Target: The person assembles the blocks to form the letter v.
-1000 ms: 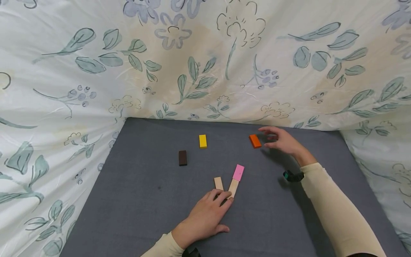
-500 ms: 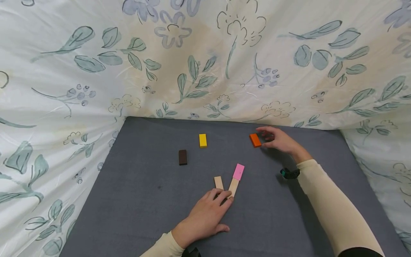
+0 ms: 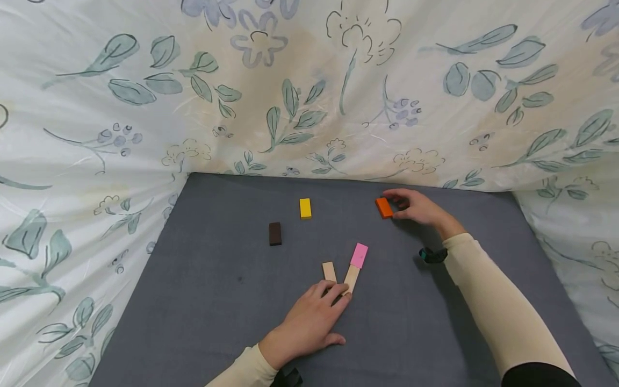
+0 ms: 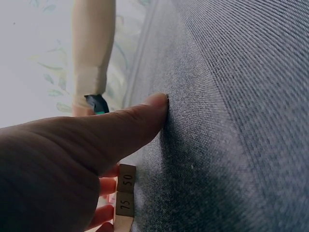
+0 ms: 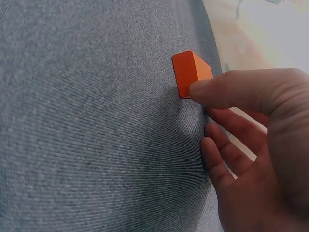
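Observation:
My left hand lies palm down, its fingertips resting at the near ends of two plain wooden blocks set in a V, thumb held out to the side. Printed ends of the wooden blocks read 50 and 75 in the left wrist view. A pink block adjoins the far end of the right-hand wooden one. At the back right, my right hand has thumb and index finger around an orange block. The thumb tip overlaps a corner of the orange block in the right wrist view; the index fingertip is hidden there.
A yellow block lies at the back, left of the orange one. Nearer and farther left is a dark brown block. Grey cloth covers the table, and a floral curtain hangs along the back and sides.
My right hand has moved slightly left, bringing thumb and index finger in on the orange block. The left hand and the blocks have stayed in place; the head view has tilted slightly.

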A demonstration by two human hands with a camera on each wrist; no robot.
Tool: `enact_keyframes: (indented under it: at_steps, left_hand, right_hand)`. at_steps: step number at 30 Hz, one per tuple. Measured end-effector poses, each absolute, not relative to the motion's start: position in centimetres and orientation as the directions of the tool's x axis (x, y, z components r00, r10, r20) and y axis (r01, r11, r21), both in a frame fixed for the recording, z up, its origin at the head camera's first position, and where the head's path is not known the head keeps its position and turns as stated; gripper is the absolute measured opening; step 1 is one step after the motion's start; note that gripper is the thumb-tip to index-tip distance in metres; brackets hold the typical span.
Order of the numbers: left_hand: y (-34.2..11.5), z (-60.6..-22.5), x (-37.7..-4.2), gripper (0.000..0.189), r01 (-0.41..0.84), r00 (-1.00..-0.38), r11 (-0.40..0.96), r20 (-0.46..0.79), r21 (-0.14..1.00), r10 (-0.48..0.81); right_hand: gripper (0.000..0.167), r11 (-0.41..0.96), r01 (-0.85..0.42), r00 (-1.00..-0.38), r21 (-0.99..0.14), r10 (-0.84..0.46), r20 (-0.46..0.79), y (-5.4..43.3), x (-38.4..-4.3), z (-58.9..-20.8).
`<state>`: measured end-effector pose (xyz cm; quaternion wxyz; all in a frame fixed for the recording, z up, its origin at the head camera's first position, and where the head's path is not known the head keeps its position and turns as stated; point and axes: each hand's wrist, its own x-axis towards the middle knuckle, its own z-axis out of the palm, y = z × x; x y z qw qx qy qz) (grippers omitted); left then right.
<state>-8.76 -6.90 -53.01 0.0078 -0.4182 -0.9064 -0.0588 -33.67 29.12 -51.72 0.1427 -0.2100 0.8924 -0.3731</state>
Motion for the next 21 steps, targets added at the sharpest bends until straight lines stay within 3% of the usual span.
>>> enact_keyframes:
  at_steps: [21]
  left_hand:
    - [-6.83, -53.08, -8.86, 0.090, 0.755, -0.654, 0.646, 0.055, 0.114, 0.755]
  right_hand:
    - [0.062, 0.740, -0.215, -0.911, -0.637, -0.387, -0.143, 28.86, -33.14, -51.82]
